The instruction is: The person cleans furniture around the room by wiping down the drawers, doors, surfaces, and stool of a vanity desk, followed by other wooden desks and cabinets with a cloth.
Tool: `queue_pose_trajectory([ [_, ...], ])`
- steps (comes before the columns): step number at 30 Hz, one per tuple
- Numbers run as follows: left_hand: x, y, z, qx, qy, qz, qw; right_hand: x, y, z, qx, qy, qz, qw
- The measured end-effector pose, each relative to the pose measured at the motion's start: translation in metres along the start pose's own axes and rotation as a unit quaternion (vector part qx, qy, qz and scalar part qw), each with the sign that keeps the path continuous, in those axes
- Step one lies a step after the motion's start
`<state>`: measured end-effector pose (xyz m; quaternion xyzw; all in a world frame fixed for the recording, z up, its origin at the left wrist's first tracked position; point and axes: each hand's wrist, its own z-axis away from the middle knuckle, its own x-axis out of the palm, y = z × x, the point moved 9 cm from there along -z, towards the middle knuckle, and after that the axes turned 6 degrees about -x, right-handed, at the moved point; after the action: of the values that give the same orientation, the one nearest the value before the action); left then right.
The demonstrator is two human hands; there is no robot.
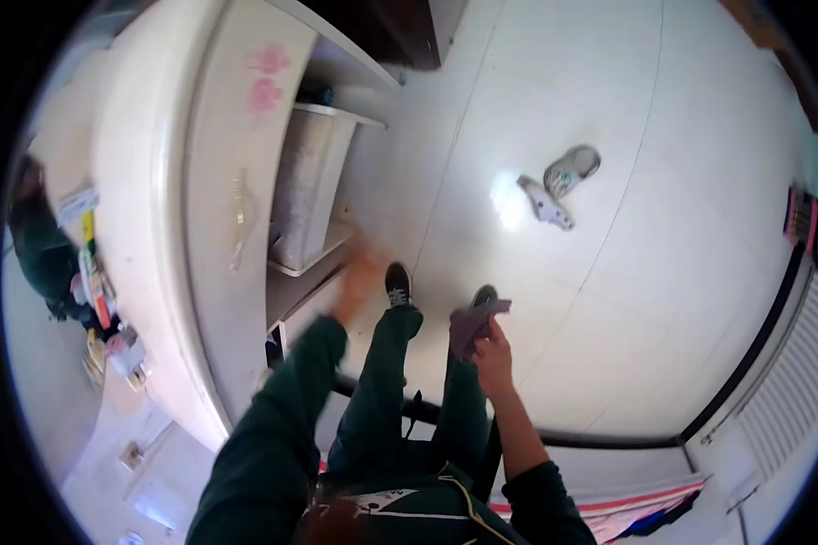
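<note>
My right hand (493, 363) is closed on a crumpled dark greyish-purple cloth (468, 331), holding it above my right shoe. The cloth's exact kind does not show. My left hand (362, 274) is smeared by motion, so its fingers cannot be made out. It is stretched forward beside the open side of a cream cabinet (211, 182), close to the pale shelves (311, 186) within. Whether that hand touches the cabinet or holds anything cannot be told.
Two grey clogs, one upright (573, 171) and one tipped over (545, 205), lie on the tiled floor (482, 209). Bottles and small items (100, 291) stand on the cabinet top at left, before a mirror. Behind me is a bed with a striped cover (600, 498).
</note>
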<state>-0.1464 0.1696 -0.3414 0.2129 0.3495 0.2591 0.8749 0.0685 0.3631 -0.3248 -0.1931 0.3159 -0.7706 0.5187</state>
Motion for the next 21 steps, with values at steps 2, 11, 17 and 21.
queue_pose_trajectory([
  [2, 0.103, 0.035, 0.122, -0.306, -0.217, 0.348, 0.859, -0.004, -0.017, 0.021, 0.086, 0.057, -0.147, 0.984],
  [11, 0.065, 0.072, 0.207, -0.195, -0.022, 0.519, 0.832, 0.000, -0.149, 0.124, -0.002, -0.189, -0.045, 0.981],
  [17, 0.020, 0.125, 0.216, -0.244, -0.068, 0.630, 0.734, -0.075, -0.160, 0.101, 0.046, -0.118, -0.041, 0.991],
  [21, -0.014, 0.120, 0.193, -0.196, -0.013, 0.638, 0.745, -0.093, -0.198, 0.074, 0.022, -0.096, -0.007, 0.995],
])
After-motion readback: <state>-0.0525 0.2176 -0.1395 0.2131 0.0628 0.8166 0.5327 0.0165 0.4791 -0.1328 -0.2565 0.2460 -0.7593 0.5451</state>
